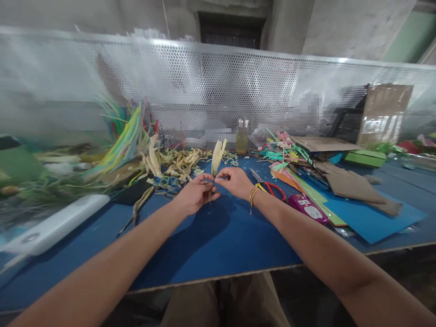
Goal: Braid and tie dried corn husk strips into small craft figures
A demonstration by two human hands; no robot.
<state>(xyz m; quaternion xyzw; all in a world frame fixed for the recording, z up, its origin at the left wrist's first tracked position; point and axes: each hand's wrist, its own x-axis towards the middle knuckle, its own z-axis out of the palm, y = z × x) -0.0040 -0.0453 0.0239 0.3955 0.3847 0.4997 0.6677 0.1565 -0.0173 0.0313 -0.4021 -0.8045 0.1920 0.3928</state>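
Between my two hands a pale yellow-green dried corn husk (pixel 217 158) stands upright, its lower end hidden among the fingers. My left hand (pixel 196 193) is closed round the base of the husk, thumb and fingers pinching it. From the other side my right hand (pixel 235 181), wearing a gold bracelet at the wrist, pinches at the same base. Whether a thread or wire lies between its fingertips is too small to make out. Just right of that hand lie scissors (pixel 275 190) with red and yellow handles. Loose dried husks (pixel 182 163) are heaped beyond my left hand.
A white elongated device (pixel 61 222) lies at left, near colourful strips (pixel 124 141). A small bottle (pixel 242 136) stands by the perforated metal screen (pixel 184 86). Blue paper (pixel 368 222), cardboard pieces (pixel 356 181) and a purple packet (pixel 308 209) lie at right on the blue tabletop (pixel 238 254).
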